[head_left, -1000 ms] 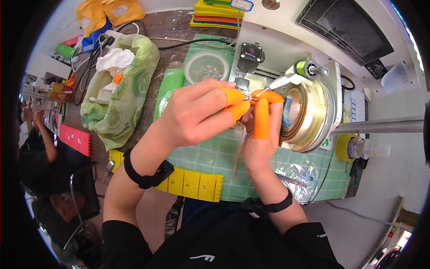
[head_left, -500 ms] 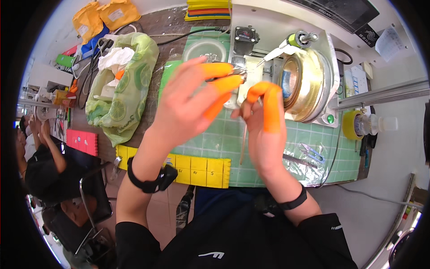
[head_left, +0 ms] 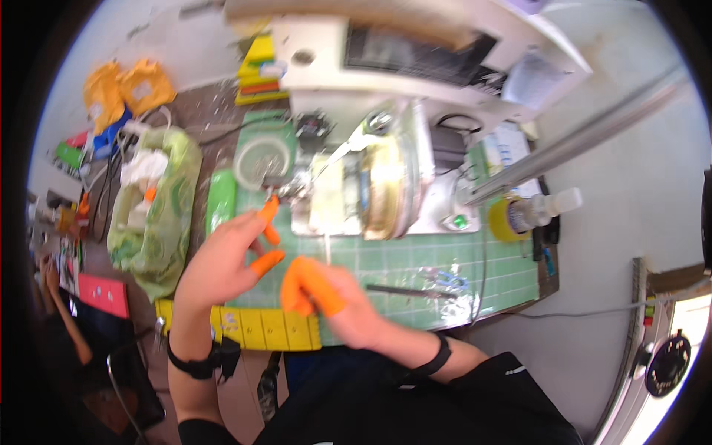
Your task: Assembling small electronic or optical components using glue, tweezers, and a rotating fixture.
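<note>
My left hand, with orange finger cots, is over the left part of the green cutting mat. Its thumb and forefinger are spread, with nothing seen between them. The forefinger points up at a small dark metal piece beside the round clear dish of small parts; I cannot tell if they touch. Lower down, my right hand is closed, its orange-covered fingers curled together above the mat's front edge. Anything inside it is hidden. Beyond the hands stands a machine with a gold-coloured round drum and a pale block.
A green patterned bag lined around a box with white tissue stands left. A yellow ruler strip lies along the front edge. Small blue-handled snips and a dark strip lie right. A metal bar crosses the far right.
The view has swung, shifting the bench leftward. My hands, close together before the machine earlier, have drawn apart; the right came down toward me and closed, and the left spread its fingers.
</note>
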`<state>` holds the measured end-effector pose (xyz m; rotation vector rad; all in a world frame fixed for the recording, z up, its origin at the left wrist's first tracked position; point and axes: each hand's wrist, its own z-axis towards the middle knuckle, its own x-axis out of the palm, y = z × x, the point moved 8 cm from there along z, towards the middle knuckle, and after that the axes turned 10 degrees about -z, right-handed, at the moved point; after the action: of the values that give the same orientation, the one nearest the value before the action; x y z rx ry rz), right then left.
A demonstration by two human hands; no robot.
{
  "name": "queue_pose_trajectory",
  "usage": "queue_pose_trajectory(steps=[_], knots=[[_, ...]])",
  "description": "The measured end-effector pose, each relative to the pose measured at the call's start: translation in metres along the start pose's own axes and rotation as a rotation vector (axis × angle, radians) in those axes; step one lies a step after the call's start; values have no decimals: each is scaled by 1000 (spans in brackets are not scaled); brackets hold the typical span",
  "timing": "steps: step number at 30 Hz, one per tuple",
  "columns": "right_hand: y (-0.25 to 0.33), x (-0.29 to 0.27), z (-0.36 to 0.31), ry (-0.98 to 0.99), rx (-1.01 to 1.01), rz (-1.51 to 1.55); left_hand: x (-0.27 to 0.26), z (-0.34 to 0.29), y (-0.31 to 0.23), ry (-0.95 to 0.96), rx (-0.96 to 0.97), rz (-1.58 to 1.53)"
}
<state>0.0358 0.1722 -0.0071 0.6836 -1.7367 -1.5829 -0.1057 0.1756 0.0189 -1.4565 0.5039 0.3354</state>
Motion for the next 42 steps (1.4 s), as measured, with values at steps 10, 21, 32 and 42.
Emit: queue_pose_trajectory(steps=[10, 21, 32, 42], knots=[[147, -96, -73, -248, -727, -821, -1, -52, -29, -277, -97, -221], [305, -232, -134, -1299, -901, -985, 73, -44, -80, 119, -66, -416], [260, -255, -149, -1136, -1029, -687, 80, -29, -94, 83, -91, -347], [319, -249, -118, -1258, -787, -1092, 101, -6, -105, 131, -114, -412]])
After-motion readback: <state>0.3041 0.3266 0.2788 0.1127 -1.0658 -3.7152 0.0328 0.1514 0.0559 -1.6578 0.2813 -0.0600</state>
